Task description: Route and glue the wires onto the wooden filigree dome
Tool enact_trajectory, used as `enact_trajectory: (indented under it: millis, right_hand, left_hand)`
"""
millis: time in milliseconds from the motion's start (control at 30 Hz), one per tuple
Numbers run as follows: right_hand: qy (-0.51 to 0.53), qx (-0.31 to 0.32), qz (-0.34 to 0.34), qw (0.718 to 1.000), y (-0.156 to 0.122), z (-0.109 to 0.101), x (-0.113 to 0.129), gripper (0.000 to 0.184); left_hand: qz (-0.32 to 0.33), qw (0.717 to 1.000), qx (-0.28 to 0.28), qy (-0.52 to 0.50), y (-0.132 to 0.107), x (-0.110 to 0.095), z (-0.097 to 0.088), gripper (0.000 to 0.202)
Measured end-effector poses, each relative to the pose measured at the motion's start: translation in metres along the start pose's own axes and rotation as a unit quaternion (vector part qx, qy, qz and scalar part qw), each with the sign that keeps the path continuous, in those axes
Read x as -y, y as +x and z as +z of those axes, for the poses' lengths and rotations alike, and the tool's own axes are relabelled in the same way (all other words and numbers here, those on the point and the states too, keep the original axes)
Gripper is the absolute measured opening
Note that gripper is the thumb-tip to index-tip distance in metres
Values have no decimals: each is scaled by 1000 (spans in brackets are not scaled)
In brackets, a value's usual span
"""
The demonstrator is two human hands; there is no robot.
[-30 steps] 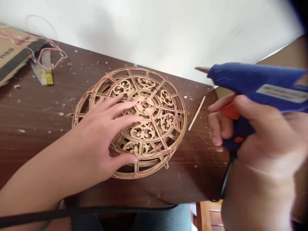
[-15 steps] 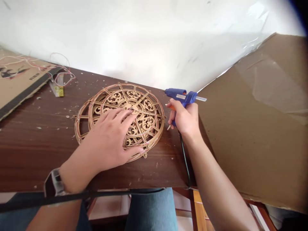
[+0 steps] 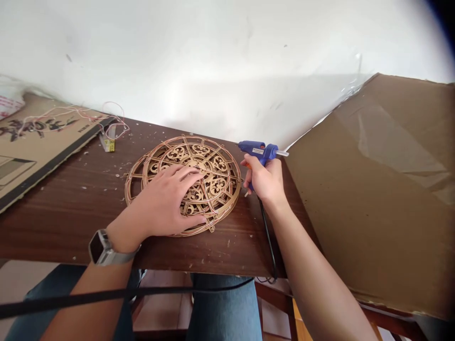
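While the left hand (image 3: 165, 196) is lying spread over wooden fretwork discs (image 3: 204, 166), the right hand (image 3: 266, 179) is gripping a glue gun (image 3: 251, 148)

As the stacked discs are lying flat near the middle of the desk (image 3: 71, 222), the left palm is covering their 7 o'clock side; the fingers are reaching toward the hub and the thumb is parting toward the 5 o'clock rim, probably steadying the stack. A smartwatch (image 3: 96, 246) is circling that wrist.

At the discs' 2 o'clock, the right hand is closing around the gun's handle. Its nozzle is pointing toward 10 o'clock, just beside the rim in view, an angle that seems to be keeping the tip away from the left fingers. A glue stick (image 3: 283, 153) is protruding behind, and a black cord (image 3: 267, 232) is trailing toward 6 o'clock, likely hanging clear of the work.

The gun is bearing a pale label, too small to read. At 10 o'clock, red and white wires (image 3: 73, 108) are straggling over printed cardboard (image 3: 64, 147), whose dark characters are not resolving legibly. A yellow tag (image 3: 109, 146) beside it is showing unreadable marks. Toward 3 o'clock, a large brown cardboard panel (image 3: 373, 213) is showing no readable writing.
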State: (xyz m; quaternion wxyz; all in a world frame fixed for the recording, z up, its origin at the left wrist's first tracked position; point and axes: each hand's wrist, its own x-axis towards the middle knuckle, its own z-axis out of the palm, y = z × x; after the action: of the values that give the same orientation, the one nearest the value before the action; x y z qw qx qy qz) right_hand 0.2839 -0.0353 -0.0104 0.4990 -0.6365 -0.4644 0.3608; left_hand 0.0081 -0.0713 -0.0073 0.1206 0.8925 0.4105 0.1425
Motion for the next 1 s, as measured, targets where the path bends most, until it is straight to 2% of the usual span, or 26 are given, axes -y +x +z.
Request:
enact_trajectory:
  millis: [100,267,567,800,867,900,933,1000]
  right_hand:
    - [-2,-1,5,1000,1,1,-1,34]
    - [-11,6,8,1000,1,2,-2,34]
    - [-23,17,15,999,1,2,-3,35]
    - [-25,6,31,999,5,3,-7,35]
    - [-24,-15,36,999,8,2,-8,33]
    - [-23,-25,40,999,10,2,-9,31]
    - [-22,-32,44,998,11,2,-9,30]
    - [-20,-35,53,998,13,3,-8,28]
  left_hand:
    - [2,1000,-6,2,0,3,2,97]
    - [13,1000,-6,8,2,5,4,79]
    - [-5,1000,1,7,-1,5,2,84]
    - [-2,999,38,-31,-9,10,-14,84]
    - [-38,998,11,-39,-15,12,-22,89]
    - [-81,996,-30,-27,-18,12,-27,88]
    - [-138,987,-80,-7,-21,12,-31,84]
    - [-260,949,-172,39,-26,13,-36,74]
